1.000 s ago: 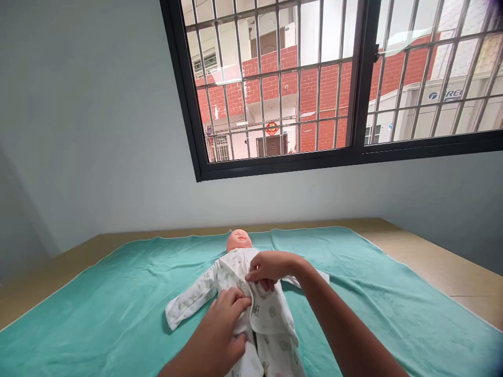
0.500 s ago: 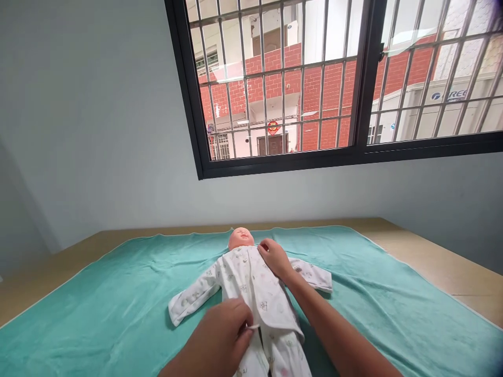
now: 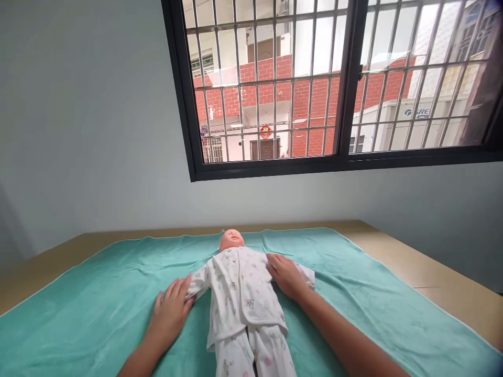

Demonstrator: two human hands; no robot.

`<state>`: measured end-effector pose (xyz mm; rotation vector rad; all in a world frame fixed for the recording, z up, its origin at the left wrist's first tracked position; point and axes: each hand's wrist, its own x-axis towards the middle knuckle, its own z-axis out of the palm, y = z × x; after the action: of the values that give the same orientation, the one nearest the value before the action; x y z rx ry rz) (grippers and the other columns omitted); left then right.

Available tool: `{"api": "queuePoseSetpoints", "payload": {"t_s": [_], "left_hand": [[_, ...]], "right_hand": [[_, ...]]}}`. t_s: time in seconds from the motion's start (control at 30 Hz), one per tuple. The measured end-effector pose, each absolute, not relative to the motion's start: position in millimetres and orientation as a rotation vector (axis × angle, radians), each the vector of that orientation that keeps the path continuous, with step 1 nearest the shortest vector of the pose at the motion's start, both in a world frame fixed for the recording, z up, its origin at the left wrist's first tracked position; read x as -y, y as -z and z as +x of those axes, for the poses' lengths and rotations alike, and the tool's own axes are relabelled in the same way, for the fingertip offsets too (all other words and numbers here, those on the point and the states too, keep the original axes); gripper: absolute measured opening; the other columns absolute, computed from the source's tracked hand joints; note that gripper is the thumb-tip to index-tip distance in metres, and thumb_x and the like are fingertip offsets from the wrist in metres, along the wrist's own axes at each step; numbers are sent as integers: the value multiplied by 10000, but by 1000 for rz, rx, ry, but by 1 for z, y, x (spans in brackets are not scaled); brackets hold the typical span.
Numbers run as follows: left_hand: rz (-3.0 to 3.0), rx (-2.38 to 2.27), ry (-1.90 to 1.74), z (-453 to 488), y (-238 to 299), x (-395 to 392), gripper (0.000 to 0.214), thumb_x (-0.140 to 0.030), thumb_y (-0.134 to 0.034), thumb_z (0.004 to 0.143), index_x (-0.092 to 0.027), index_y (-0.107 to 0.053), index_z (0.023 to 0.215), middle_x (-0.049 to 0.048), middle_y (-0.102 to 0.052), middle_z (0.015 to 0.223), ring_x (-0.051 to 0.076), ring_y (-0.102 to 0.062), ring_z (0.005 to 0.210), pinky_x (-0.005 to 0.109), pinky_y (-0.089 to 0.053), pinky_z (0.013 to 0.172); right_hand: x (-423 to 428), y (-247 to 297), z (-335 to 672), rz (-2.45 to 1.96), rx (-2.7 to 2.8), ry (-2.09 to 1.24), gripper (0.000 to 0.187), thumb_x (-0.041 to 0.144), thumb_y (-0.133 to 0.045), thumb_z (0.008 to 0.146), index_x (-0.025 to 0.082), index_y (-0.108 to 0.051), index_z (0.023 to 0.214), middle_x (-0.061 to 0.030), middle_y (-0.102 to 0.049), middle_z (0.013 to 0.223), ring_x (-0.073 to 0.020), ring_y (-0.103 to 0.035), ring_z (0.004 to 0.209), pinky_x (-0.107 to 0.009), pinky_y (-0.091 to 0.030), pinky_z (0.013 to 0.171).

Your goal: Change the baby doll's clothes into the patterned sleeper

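A baby doll (image 3: 231,239) lies face up, dressed in a white printed jacket (image 3: 247,288) and matching trousers (image 3: 257,348). The jacket's front panels lie flat and overlap down the middle. My left hand (image 3: 171,309) rests over the end of the sleeve on the left, fingers stretched out and covering the cuff. On the other side, my right hand (image 3: 286,275) lies across the sleeve near the doll's shoulder, its fingers extended. The cuff on the right shows beyond my right hand. The doll's feet fall outside the view.
A teal blanket (image 3: 110,303) with some creases spreads under the doll. Beyond its edges shows a wooden surface (image 3: 424,267), which meets a pale wall (image 3: 98,131) at the back. Above is a dark-framed window (image 3: 271,170) with metal bars.
My left hand has let go of the jacket's lower edge and moved left onto the sleeve. My right hand has shifted from the collar area to the other sleeve and flattened.
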<state>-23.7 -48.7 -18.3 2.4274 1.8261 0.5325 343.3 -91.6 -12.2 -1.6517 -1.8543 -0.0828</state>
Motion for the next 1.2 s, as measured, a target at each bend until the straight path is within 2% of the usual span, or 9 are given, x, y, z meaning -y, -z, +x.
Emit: {"api": "queuePoseSetpoints", "payload": {"t_s": [0.17, 0.33, 0.43, 0.6, 0.67, 0.77, 0.97, 1.07, 1.2], "left_hand": [[2363, -1631, -432, -68, 31, 42, 659, -526, -316, 915, -166, -404, 1459, 83, -447, 1504, 271, -392, 1396, 469, -249, 1180], [2317, -1604, -404, -100, 34, 48, 674, -580, -275, 921, -219, -382, 1481, 31, -387, 1540, 265, -277, 1460, 513, -126, 1217], [2275, -1676, -414, -104, 31, 52, 640, -568, -254, 932, -226, -456, 1434, 34, -425, 1520, 270, -336, 1432, 524, -157, 1206], [2260, -1845, -550, -93, 13, 61, 540, -519, -265, 927, -189, -635, 1142, 101, -665, 1224, 269, -577, 1169, 414, -431, 1007], [2202, -1966, -553, -87, 8, 65, 514, -512, -270, 920, -183, -609, 1124, 104, -698, 1074, 272, -625, 1038, 390, -469, 885], [2063, -2032, -498, -84, 6, 67, 505, -526, -265, 917, -201, -556, 1172, 79, -703, 963, 267, -656, 896, 351, -464, 743], [2028, -1926, -588, -84, 2, 68, 415, -461, -323, 891, -220, -573, 1118, 41, -713, 858, 235, -670, 805, 291, -445, 676], [1993, -1994, -588, -80, -2, 71, 456, -510, -323, 888, -214, -571, 1131, 48, -716, 855, 252, -674, 822, 295, -438, 657], [1894, -1932, -583, -73, -2, 72, 529, -609, -319, 879, -208, -558, 1128, 21, -697, 761, 252, -675, 752, 305, -433, 645]], "right_hand": [[127, 20, 427, -1913, 1937, -87, 492, 479, -273, 992, 266, -527, 1354, -79, -532, 1429, -249, -461, 1330, -446, -323, 1099], [152, 30, 492, -2115, 1842, -82, 504, 528, -296, 961, 324, -556, 1341, -20, -424, 1517, -253, -333, 1428, -492, -266, 1156], [157, 33, 507, -2158, 1793, -51, 490, 523, -313, 950, 317, -583, 1303, -23, -439, 1507, -264, -340, 1424, -506, -276, 1148], [155, 23, 487, -2090, 1698, 111, 463, 492, -343, 930, 213, -646, 1143, -118, -606, 1331, -286, -560, 1211, -425, -405, 1019], [154, 17, 466, -2069, 1581, 104, 427, 498, -330, 936, 220, -645, 1009, -105, -691, 1135, -263, -640, 1011, -373, -466, 868], [153, 11, 434, -2171, 1459, -22, 405, 551, -341, 932, 237, -597, 929, -62, -717, 905, -243, -656, 784, -324, -438, 654], [158, 8, 421, -2362, 1586, 52, 395, 539, -340, 942, 246, -574, 1064, -87, -734, 904, -302, -677, 826, -319, -352, 600], [159, 9, 431, -2413, 1550, 78, 409, 545, -327, 939, 253, -591, 1049, -95, -734, 886, -319, -677, 838, -328, -354, 598], [155, 15, 431, -2306, 1565, 27, 403, 558, -343, 928, 269, -588, 1065, -58, -724, 849, -281, -667, 777, -323, -379, 607]]}}
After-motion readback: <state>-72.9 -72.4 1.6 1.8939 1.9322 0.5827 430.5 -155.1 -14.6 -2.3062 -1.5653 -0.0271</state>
